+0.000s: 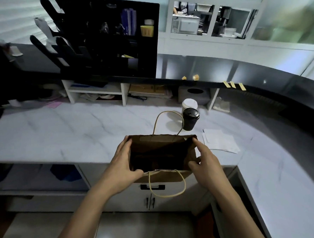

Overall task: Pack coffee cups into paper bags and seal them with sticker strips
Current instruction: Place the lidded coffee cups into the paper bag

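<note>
Both hands, left hand [124, 162] and right hand [204, 162], grip the side walls of the paper bag [162, 155] at the worktop [79, 131] edge, spreading its mouth; hold it square before fetching the black cup [190, 118] just behind.

The interior of the paper bag [160, 155] is lost in shadow, the white cup [189, 104] is partly hidden behind the black cup [190, 118], and both forearms are cut off at the lower edge.
</note>
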Tool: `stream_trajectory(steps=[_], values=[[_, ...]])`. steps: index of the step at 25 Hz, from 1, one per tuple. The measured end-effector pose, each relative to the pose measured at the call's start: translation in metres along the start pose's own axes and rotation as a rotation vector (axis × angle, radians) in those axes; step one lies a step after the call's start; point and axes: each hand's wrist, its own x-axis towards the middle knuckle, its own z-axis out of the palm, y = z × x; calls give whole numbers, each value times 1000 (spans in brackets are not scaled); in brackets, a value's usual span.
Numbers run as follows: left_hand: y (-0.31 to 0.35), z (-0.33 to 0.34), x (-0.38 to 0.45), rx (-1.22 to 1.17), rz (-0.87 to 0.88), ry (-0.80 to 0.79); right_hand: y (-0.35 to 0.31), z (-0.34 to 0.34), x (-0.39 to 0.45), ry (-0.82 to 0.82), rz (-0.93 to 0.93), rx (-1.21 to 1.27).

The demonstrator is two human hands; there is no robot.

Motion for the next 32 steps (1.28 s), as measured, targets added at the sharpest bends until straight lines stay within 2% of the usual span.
stream_trajectory(steps=[10, 23, 32], values=[[-20, -22, 38, 27, -46, 33, -25, 22, 57, -17, -66, 27], [-26, -46, 185, -1, -166, 23, -39, 37, 221, -84, -31, 92], [-37, -56, 254, -46, -200, 134, -57, 47, 298, -143, -48, 121]])
